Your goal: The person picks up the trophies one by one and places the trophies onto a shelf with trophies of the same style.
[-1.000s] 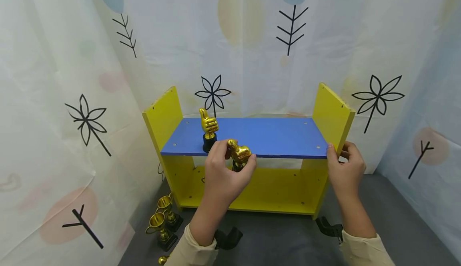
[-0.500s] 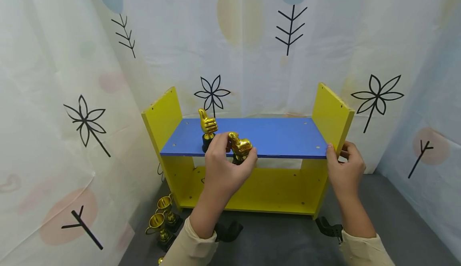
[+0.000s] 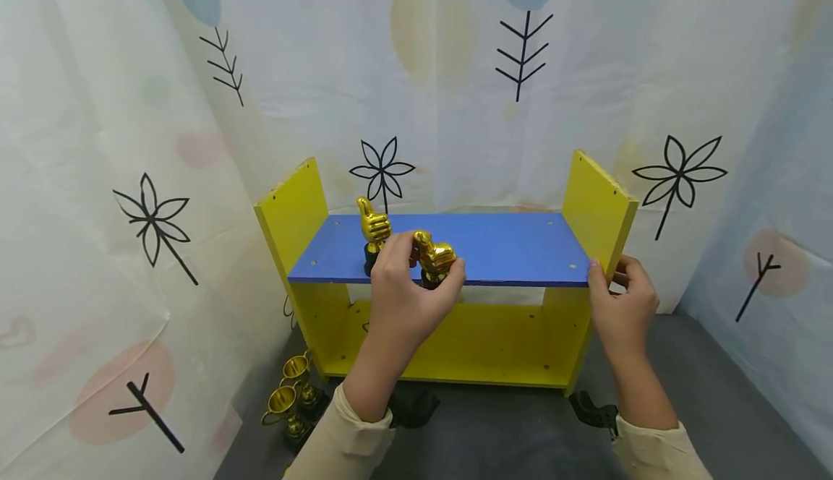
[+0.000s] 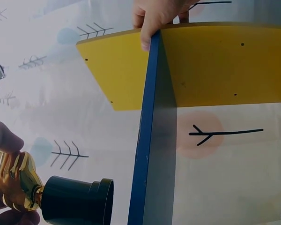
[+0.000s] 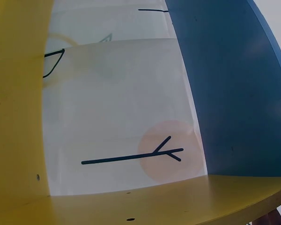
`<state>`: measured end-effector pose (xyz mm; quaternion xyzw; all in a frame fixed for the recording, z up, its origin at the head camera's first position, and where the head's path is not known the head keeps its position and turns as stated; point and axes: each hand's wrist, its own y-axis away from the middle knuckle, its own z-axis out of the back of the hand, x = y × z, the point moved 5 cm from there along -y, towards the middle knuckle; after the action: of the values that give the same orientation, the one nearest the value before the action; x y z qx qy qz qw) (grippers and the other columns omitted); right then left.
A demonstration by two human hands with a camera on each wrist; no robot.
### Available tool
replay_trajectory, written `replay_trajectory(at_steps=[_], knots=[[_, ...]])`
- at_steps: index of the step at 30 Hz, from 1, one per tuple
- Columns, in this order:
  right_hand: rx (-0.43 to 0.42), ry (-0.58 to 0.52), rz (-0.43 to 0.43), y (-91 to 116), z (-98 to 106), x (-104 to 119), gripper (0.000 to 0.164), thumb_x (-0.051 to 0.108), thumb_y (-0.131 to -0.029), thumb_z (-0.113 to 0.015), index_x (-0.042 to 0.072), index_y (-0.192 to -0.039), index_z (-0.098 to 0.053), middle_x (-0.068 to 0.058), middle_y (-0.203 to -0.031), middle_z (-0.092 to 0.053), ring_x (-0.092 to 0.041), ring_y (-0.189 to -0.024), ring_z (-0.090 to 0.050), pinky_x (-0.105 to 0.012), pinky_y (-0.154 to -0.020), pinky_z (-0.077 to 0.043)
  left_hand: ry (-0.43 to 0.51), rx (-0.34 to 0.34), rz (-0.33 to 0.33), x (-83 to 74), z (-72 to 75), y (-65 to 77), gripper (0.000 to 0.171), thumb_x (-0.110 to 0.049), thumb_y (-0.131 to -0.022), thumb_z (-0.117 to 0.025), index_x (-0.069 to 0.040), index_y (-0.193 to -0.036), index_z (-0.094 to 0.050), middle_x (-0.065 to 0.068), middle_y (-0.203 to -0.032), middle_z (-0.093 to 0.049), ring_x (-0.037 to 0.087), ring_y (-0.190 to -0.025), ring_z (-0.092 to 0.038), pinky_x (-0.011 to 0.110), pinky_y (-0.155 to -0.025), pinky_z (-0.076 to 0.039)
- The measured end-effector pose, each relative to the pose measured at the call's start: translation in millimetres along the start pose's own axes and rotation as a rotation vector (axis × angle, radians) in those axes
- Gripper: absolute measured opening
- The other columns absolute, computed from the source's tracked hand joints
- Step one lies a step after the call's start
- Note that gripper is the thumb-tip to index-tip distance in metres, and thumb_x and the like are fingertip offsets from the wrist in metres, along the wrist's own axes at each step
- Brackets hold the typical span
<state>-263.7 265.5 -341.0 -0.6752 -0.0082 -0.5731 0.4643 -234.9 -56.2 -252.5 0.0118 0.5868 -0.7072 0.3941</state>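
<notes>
Pale plant-printed drapes border a grey surface.

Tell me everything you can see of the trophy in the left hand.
The trophy is a shiny gold thumbs-up fist on a narrow gold neck and a dark, stepped round base; it could be plastic or metal. The left hand's grip holds it roughly upright by the fist, whose thumb points up. It is near the front edge of the blue shelf; the left wrist view shows a gap between base and shelf.
</notes>
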Motion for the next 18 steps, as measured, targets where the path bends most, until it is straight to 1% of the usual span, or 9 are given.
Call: replay_trajectory(at_steps=[2, 6, 10, 13, 15, 18], knots=[[-0.002, -0.002, 0.0, 0.0, -0.3, -0.2, 0.037, 0.026, -0.101, -0.072, -0.002, -0.125, -0.072, -0.016, -0.116, -0.073, 0.008, -0.089, -0.057, 0.0, -0.069, -0.045, 0.001, 0.008, 0.001, -0.4, -0.1, -1.1, 0.037, -0.03, -0.087, -0.085, -0.007, -0.109, -0.066, 0.005, -0.099, -0.063, 0.02, -0.089, -0.056, 0.045, -0.076, -0.056], [-0.009, -0.007, 0.003, -0.2, -0.6, -0.2, 0.036, 0.025, -0.1, -0.073, -0.002, -0.125, -0.072, -0.014, -0.115, -0.073, 0.008, -0.089, -0.058, -0.001, -0.069, -0.045, 0.002, 0.016, -0.004, -0.5, -0.5, -3.5, 0.035, -0.029, -0.088, -0.085, -0.007, -0.108, -0.066, 0.005, -0.099, -0.062, 0.022, -0.09, -0.057, 0.044, -0.077, -0.055], [-0.014, -0.01, 0.002, -0.1, -0.6, -1.0, 0.035, 0.024, -0.1, -0.074, 0.0, -0.125, -0.073, -0.013, -0.114, -0.072, 0.009, -0.088, -0.057, 0.0, -0.069, -0.044, 0.008, 0.023, -0.005, 1.1, -2.4, -5.1, 0.034, -0.029, -0.088, -0.085, -0.007, -0.107, -0.066, 0.005, -0.099, -0.062, 0.02, -0.09, -0.056, 0.045, -0.078, -0.056], [-0.013, -0.01, 0.0, 0.0, -0.6, -1.2, 0.035, 0.024, -0.1, -0.074, 0.0, -0.125, -0.073, -0.011, -0.114, -0.072, 0.009, -0.088, -0.057, 0.0, -0.069, -0.045, 0.008, 0.027, -0.003, 2.9, -4.3, -5.8, 0.034, -0.029, -0.088, -0.085, -0.007, -0.107, -0.066, 0.005, -0.099, -0.061, 0.021, -0.089, -0.057, 0.042, -0.078, -0.054], [-0.008, -0.009, 0.0, 0.0, -0.6, -1.1, 0.035, 0.024, -0.1, -0.074, 0.0, -0.125, -0.073, -0.011, -0.114, -0.072, 0.009, -0.088, -0.058, 0.0, -0.069, -0.045, 0.007, 0.028, -0.002, 3.6, -5.4, -6.4, 0.034, -0.029, -0.088, -0.085, -0.007, -0.107, -0.066, 0.005, -0.099, -0.061, 0.024, -0.089, -0.058, 0.04, -0.077, -0.053], [-0.002, -0.008, -0.001, 0.3, -0.8, -0.4, 0.035, 0.024, -0.1, -0.073, 0.0, -0.125, -0.073, -0.01, -0.114, -0.072, 0.009, -0.089, -0.058, -0.001, -0.069, -0.045, 0.008, 0.029, 0.001, 4.0, -6.9, -7.5, 0.034, -0.029, -0.089, -0.084, -0.008, -0.107, -0.066, 0.005, -0.1, -0.061, 0.025, -0.089, -0.058, 0.043, -0.078, -0.055]])
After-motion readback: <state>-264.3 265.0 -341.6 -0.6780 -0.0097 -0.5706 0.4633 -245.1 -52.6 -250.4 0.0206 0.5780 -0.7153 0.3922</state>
